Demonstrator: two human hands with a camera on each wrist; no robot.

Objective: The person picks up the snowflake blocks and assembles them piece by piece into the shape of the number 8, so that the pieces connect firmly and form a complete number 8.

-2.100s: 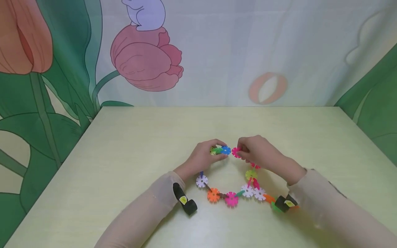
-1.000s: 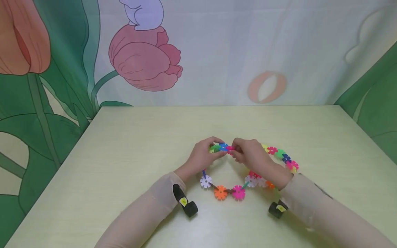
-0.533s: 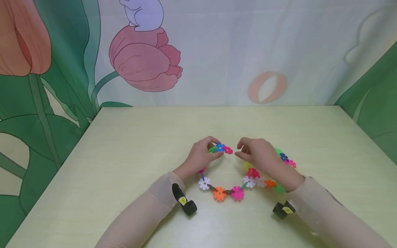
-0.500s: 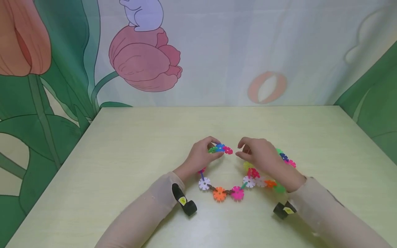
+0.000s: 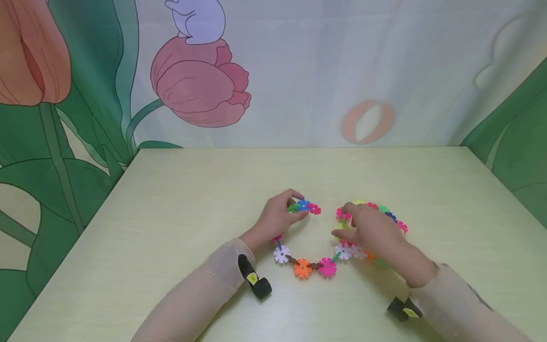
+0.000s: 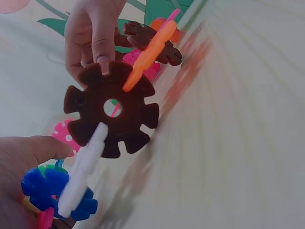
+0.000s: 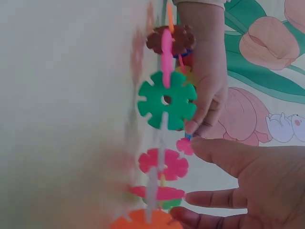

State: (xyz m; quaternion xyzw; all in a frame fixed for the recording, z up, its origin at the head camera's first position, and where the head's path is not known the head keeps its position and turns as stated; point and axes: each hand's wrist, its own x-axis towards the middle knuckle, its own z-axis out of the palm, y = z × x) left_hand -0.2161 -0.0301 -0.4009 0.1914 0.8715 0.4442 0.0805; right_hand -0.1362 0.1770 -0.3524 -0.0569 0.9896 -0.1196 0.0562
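My left hand (image 5: 278, 213) pinches one end of a chain of slotted plastic flower discs between thumb and fingers. Past the fingertips show a blue disc (image 5: 304, 205) and, at the tip, a pink disc (image 5: 315, 209). My right hand (image 5: 378, 232) hovers over the chain's right part, thumb and index finger spread apart. Its index fingertip overlaps another pink disc (image 5: 340, 213) in the head view. Close up, the left wrist view has a brown disc (image 6: 136, 112) with a white one slotted into it. A green disc (image 7: 181, 102) hangs before the right hand's thumb in the right wrist view.
The chain runs along the front through a white disc (image 5: 281, 254), an orange disc (image 5: 302, 268) and a magenta disc (image 5: 327, 267). On the right it curves round by a dark blue disc (image 5: 391, 216). A pale table (image 5: 192, 190) lies beneath, with a printed curtain (image 5: 299, 71) behind.
The right hand brought a pink disc against the blue one, then let go; the pink disc stays joined there. That hand has since moved right and nearer. The left hand has barely moved.
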